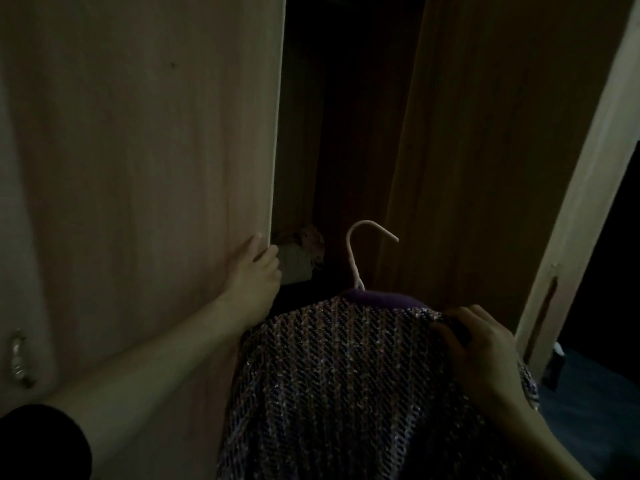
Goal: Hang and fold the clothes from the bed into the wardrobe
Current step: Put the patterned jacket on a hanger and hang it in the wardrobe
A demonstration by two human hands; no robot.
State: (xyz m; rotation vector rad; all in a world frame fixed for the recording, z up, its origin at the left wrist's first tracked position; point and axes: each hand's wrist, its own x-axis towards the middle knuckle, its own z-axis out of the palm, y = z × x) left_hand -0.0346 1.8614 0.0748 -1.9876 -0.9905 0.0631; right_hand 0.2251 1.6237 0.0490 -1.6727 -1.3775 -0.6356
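Observation:
A purple knitted garment (332, 368) with a diagonal weave hangs on a hanger whose pale hook (360, 244) points up toward the dark wardrobe opening (346, 133). My right hand (485, 355) grips the garment's right shoulder. My left hand (256, 268) holds the edge of the left wardrobe door (138, 150), thumb on the front and fingers curled behind the edge. The scene is dim.
The right wardrobe door (485, 133) stands open beside the opening. Pale folded clothes (301, 258) lie low inside the wardrobe at left. A metal handle (19, 358) sits on the left door. Dark blue bedding (595, 410) shows at lower right.

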